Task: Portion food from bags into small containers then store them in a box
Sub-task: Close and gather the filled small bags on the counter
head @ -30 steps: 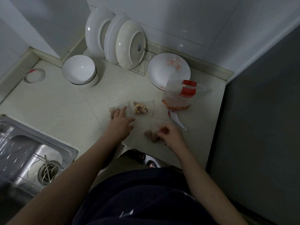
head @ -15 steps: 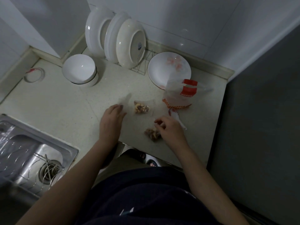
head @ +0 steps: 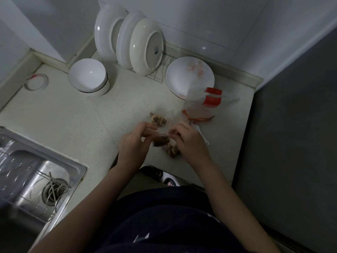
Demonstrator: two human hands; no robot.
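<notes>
A small clear bag of brown food [head: 160, 140] hangs just above the counter's front edge. My left hand [head: 134, 143] and my right hand [head: 189, 141] each pinch one end of its top edge. Below my right hand lies another small portion of brown food [head: 172, 151]. A third small bag of food [head: 158, 119] rests on the counter beyond my hands. A large clear bag with red labels [head: 204, 105] stands to the right, and a white spoon [head: 202, 136] lies partly hidden by my right hand.
A flat plate with pink pieces [head: 189, 76] sits behind the large bag. Three plates stand in a wire rack [head: 131, 41] at the back. A white bowl [head: 88, 77] and a tape ring [head: 36, 82] are at left. The steel sink [head: 34, 172] is near left.
My left hand came off the counter and moved right. Both hands met and lifted one small bag of brown food between them.
</notes>
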